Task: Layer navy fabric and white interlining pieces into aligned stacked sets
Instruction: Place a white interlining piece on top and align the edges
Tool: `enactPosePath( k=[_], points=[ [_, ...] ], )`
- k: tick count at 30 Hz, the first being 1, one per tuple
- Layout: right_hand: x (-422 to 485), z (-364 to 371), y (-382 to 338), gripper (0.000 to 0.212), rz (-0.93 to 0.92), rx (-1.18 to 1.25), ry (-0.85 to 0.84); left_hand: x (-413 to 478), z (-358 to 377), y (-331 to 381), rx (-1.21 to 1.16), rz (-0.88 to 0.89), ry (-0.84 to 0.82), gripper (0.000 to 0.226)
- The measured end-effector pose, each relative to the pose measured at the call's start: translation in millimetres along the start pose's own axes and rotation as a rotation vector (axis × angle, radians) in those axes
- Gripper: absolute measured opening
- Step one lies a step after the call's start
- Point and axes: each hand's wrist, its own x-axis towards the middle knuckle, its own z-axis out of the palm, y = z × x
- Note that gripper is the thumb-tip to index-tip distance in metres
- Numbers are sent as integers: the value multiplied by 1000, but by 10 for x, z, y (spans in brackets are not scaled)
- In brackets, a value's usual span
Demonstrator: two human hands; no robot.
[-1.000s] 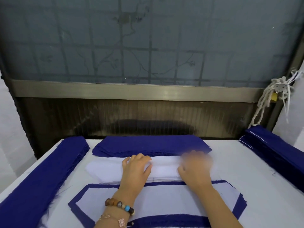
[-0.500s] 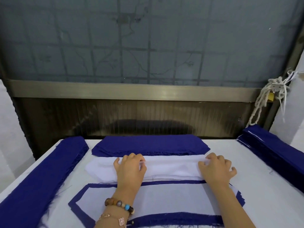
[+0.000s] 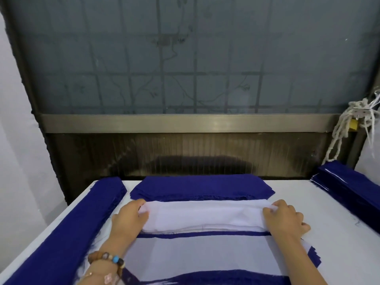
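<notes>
Your left hand (image 3: pixel 128 219) and your right hand (image 3: pixel 285 220) lie well apart, one at each end of a long strip of white interlining (image 3: pixel 205 215) that stretches flat between them on the table (image 3: pixel 337 233).

Your left hand's fingers curl round the left end of the strip, with the thumb lying on top of the cloth. Your right hand pinches the right end, with the fingertips bent down on the corner that is lifted a little. Thin edges along the side of the strip nearest you suggest more than one layer; how many you hold cannot be told.

Just beyond both hands, touching the far edge of the interlining, lies a flat stack of navy fabric (image 3: pixel 201 186). Just on your side of your hands, under your wrists and forearms, lies a layered set (image 3: pixel 205 256): a white piece on a larger navy piece, with a navy border showing round it. A narrow navy band of that border runs just beside the near edge of the strip you hold.

Outward from your left hand, a long navy pile (image 3: pixel 67 233) runs along the table's edge. Well out from your right hand, another navy pile (image 3: pixel 353 192) lies along the opposite edge.

A beaded bracelet (image 3: pixel 107 258) circles your left wrist. Far beyond your hands stands a frosted window (image 3: pixel 185 58), and beyond your right hand a knotted white rope (image 3: pixel 341 128) hangs at its frame.
</notes>
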Motion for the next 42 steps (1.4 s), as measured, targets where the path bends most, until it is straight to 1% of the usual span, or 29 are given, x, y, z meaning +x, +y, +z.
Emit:
enactPosePath(
  k=[2,3,4,6,9,11,12,14,16,18,20,22,24,26,28,29,31,34,37,39,40,42],
  points=[
    [3,22,7,30,7,7,0,-125,24,-109,-15,115,50,42],
    [-1,29,13,29,17,15,2,-178,35,-140,-72,148,63,42],
    [-3,35,19,29,28,24,7,-211,38,-151,-142,157,65,42],
    [7,42,43,29,47,50,20,-215,40,-143,-207,151,90,39],
    [10,32,59,30,67,92,12,-207,62,-131,-217,137,127,37],
    [12,28,56,32,61,108,-7,-227,52,-121,-207,135,177,29],
    [20,24,59,33,46,117,-26,-239,34,-117,-211,131,211,26],
    [54,-15,96,34,-18,166,-86,-253,-1,-112,-216,113,252,27],
    [114,-75,188,33,-116,247,-145,-260,-34,-96,-220,112,249,29],
    [139,-146,303,29,-200,341,-119,-253,-71,-64,-264,86,229,32],
    [117,-199,402,25,-234,431,-46,-252,-130,-27,-363,46,200,33],
    [77,-241,466,18,-223,542,15,-253,-193,-14,-486,53,164,26],
    [57,-300,483,14,-206,654,31,-246,-257,-22,-590,74,123,19],
    [69,-373,474,18,-162,719,15,-229,-319,-52,-686,34,80,15],
    [93,-422,484,23,-108,751,-45,-196,-355,-107,-772,-40,40,13],
    [105,-431,494,22,-93,772,-98,-170,-368,-145,-805,-77,18,12],
    [96,-446,514,21,-118,822,-214,-128,-397,-224,-851,-129,-50,11],
    [51,-516,544,16,-163,856,-295,-95,-448,-303,-892,-168,-163,9],
    [52,-599,597,15,-166,917,-449,-121,-501,-331,-969,-225,-283,7],
    [53,-646,642,12,-176,885,-547,-152,-552,-360,-1035,-264,-398,8],
    [52,-667,668,12,-190,842,-573,-167,-576,-384,-1045,-288,-453,13],
    [47,-698,700,16,-241,747,-594,-207,-623,-412,-974,-299,-569,21]
  ],
)
